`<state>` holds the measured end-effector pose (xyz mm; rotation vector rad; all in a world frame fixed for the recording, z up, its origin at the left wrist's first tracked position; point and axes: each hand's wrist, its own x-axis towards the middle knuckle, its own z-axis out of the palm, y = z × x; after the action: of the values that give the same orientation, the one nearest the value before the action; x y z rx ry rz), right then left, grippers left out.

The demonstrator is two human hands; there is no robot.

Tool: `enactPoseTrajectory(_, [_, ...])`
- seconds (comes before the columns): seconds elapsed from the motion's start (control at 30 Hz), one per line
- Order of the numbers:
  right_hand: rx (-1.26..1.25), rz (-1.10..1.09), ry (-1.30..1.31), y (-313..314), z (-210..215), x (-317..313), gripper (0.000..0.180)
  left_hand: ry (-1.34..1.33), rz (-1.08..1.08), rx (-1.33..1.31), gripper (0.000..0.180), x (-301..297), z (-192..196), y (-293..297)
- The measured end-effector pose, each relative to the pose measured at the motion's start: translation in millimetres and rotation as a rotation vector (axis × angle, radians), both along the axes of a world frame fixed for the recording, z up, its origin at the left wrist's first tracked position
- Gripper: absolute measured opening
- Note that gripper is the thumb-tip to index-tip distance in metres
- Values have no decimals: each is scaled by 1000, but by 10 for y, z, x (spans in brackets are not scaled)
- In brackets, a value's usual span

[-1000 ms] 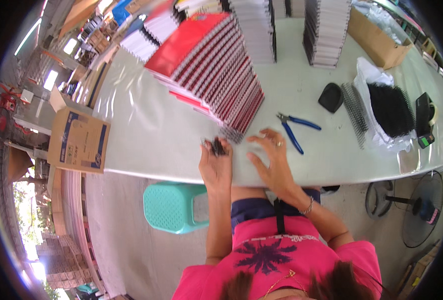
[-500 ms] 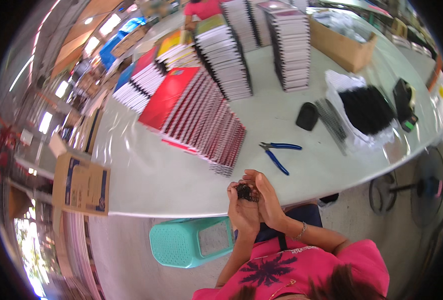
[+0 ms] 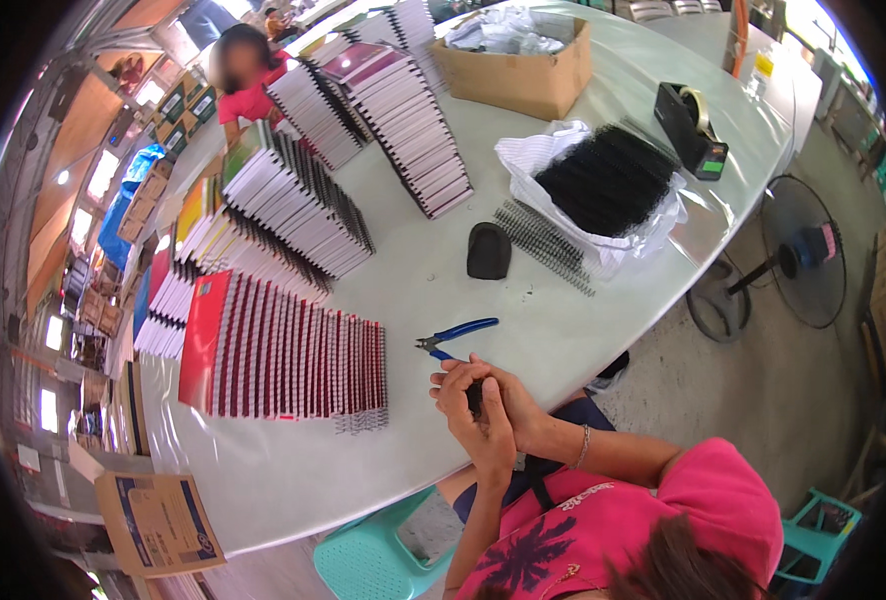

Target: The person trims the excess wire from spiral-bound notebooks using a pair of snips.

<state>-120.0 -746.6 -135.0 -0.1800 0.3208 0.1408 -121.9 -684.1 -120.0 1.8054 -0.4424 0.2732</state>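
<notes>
My left hand [image 3: 476, 425] and my right hand [image 3: 519, 408] are cupped together at the table's near edge. Between them sits a dark clump of what looks like small black coil bits [image 3: 476, 397], mostly covered by the fingers and palms. Just beyond the fingertips lie cutting pliers with blue handles [image 3: 467, 328], one handle partly behind my hands. To the left, red-covered spiral notebooks [image 3: 293, 350] form a leaning row, loose coil ends showing at its near right.
Taller stacks of spiral notebooks [image 3: 408, 125] stand farther back. A black rounded object [image 3: 489, 251], loose coils [image 3: 543, 248], a bag of black coils [image 3: 608, 182], a tape dispenser [image 3: 691, 130] and a cardboard box [image 3: 518, 65] occupy the right. A green stool [image 3: 368, 560] stands below; a co-worker [image 3: 248, 85] is across.
The view has turned, so the table's contents appear farther left. My hands have folded closer over the dark clump, hiding more of it, and now overlap the pliers in view.
</notes>
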Motion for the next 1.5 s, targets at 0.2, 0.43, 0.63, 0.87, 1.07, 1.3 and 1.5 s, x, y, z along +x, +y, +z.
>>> enactPoseTrajectory(0.2, [193, -59, -213, -198, -148, 92, 39, -176, 14, 97, 15, 147, 43, -268])
enactPoseTrajectory(0.43, [154, -185, 22, -691, 396, -313, 33, -297, -206, 260, 16, -112, 91, -531])
enactPoseTrajectory(0.63, [176, -369, -104, -997, 173, -956, 35, -426, -449, 228, 15, -453, 183, -758])
enactPoseTrajectory(0.87, [9, -611, 211, -1442, -658, -1856, 35, -419, -329, 345, 11, -295, 86, -687])
enactPoseTrajectory(1.07, [-10, -622, 264, -1862, -2346, -1522, 33, -295, -203, 375, 11, -199, 6, -506])
enactPoseTrajectory(1.3, [-628, -417, 672, -2298, -4124, -1406, 47, -375, -226, 391, 16, -177, 1, -472])
enactPoseTrajectory(1.5, [-1157, -638, 508, -2569, -4237, -2059, 43, -467, -14, 342, 17, -71, -44, 218])
